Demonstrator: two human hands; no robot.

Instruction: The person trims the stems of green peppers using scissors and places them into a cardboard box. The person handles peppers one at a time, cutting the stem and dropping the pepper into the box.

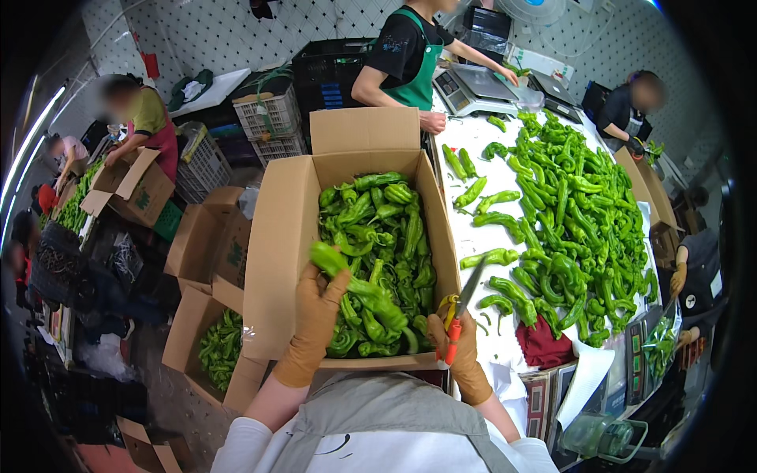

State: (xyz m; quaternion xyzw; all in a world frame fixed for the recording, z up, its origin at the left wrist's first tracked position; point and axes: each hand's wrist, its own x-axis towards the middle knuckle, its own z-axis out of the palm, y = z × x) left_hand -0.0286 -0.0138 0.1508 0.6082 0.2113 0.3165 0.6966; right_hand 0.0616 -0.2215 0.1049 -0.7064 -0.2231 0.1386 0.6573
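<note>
My left hand, in a tan glove, grips a long green pepper over an open cardboard box. Many wrinkled green peppers lie inside that box. At its near right corner my right hand, gloved alike, holds scissors with red and orange handles, the blades pointing up and to the right. Just right of the box, a large heap of green peppers spreads over a white-topped table. A dark red cloth lies at the table's near edge.
A co-worker in a green apron stands beyond the box by a digital scale. Another box with smaller green peppers stands lower left, near an open box. Further co-workers are at left and right. A plastic jug is at lower right.
</note>
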